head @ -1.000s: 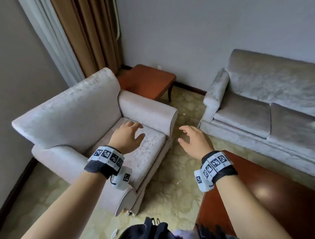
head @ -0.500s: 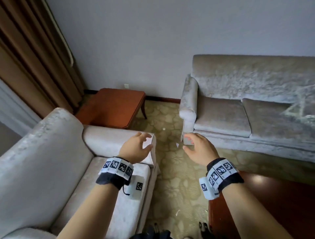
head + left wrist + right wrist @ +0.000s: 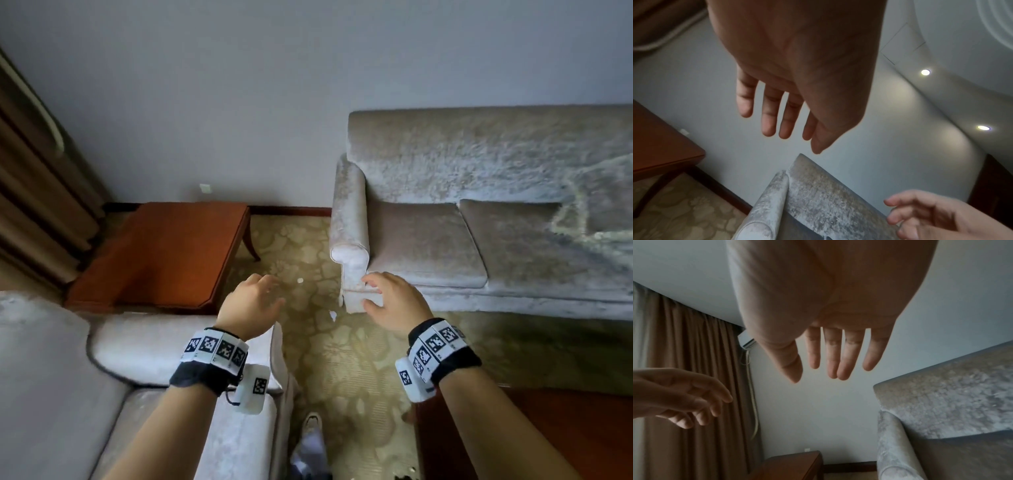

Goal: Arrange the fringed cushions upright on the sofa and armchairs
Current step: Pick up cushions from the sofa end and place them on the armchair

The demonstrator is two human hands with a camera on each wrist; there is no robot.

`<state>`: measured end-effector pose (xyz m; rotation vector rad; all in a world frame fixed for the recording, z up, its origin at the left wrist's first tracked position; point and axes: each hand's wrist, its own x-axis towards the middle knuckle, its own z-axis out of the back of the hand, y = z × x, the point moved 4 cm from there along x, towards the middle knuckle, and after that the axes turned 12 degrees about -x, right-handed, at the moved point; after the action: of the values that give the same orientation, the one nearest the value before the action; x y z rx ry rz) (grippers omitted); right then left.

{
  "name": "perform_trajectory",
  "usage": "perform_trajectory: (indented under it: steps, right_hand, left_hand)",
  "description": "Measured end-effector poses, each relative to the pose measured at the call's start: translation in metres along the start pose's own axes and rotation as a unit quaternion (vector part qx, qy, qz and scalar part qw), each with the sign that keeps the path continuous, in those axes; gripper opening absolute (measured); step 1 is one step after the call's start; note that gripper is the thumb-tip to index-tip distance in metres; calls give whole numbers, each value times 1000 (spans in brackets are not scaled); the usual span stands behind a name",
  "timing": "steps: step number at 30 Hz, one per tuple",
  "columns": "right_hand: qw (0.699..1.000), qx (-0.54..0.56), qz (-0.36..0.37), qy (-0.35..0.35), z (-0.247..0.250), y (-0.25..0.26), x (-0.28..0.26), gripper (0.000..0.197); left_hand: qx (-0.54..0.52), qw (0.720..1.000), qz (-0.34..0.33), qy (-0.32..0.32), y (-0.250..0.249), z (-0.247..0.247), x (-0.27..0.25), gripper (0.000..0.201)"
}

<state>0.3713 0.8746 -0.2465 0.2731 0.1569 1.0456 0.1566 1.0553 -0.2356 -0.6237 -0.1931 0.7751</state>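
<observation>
A pale grey sofa (image 3: 479, 164) stands against the far wall on the right. A fringed cushion (image 3: 606, 205) leans on its back at the frame's right edge, only partly in view. A matching armchair (image 3: 51, 394) fills the lower left. My left hand (image 3: 253, 301) hovers over the carpet beside the armchair's arm, fingers relaxed and empty. My right hand (image 3: 390, 301) hovers in front of the sofa's left arm, fingers spread and empty. The wrist views show the left hand (image 3: 781, 121) and the right hand (image 3: 828, 361) with straight fingers holding nothing.
A red-brown side table (image 3: 164, 253) sits in the corner between armchair and sofa. A dark wooden coffee table (image 3: 548, 438) is at the lower right. Brown curtains (image 3: 34, 205) hang on the left. Patterned carpet (image 3: 325, 342) runs between the furniture, with my shoe (image 3: 311, 421) on it.
The view has swung right, from the armchair toward the sofa. Both empty hands moved from over the armchair seat to the gap near the sofa's arm. The cushion came into view.
</observation>
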Motion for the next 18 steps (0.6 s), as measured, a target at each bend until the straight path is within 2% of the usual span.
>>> perform_trajectory:
  steps: [5,9,14,18]
  right_hand:
    - [995,-11,-94,-20,28,-63,58,39]
    - [983,-40,-177,-27,55,-114,85,45]
    - [961,-47,-269,-38,78,-179,91,46]
    - [945,-53,-321,-46,85,-246,104,45]
  left_hand:
    - [20,994,-86,62,-39,-25,128,43]
    - [73,975,-175,111,-91,-51,222,43]
    - [105,944,-269,161,-165,-95,296,44]
    - [119,924,-317,179,-224,-137,352,44]
